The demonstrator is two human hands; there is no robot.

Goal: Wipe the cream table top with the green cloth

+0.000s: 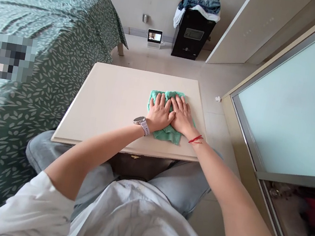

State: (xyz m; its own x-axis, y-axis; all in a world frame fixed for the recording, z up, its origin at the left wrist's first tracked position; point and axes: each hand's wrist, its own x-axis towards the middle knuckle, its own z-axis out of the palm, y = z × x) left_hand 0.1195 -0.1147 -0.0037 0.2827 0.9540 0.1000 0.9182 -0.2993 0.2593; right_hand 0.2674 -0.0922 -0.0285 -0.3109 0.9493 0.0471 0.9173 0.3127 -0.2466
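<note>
In the head view, down onto a pale tabletop (pixel 115 99) with a green cloth (pixel 169 137) toward its right end; on top of the cloth, left hand (pixel 160 113) and right hand (pixel 181 117) close side by side, palms down, fingers slightly spread and pointing to the far edge, laid flat rather than pinching; cloth directly beneath both, so neither hand clearly nearer; rumpled folds around the fingertips, a loose part toward the body past the left palm; long axis impossible to tell with so much covered; most of the tabletop stretching away on the left hand's side; a watch (pixel 139 120) at the left wrist, a red bracelet (pixel 195 139) at the right; beyond the far edge, a small screen (pixel 154 37) and a black cabinet (pixel 189 38); at left, a leaf-patterned bedcover (pixel 74 55).
</note>
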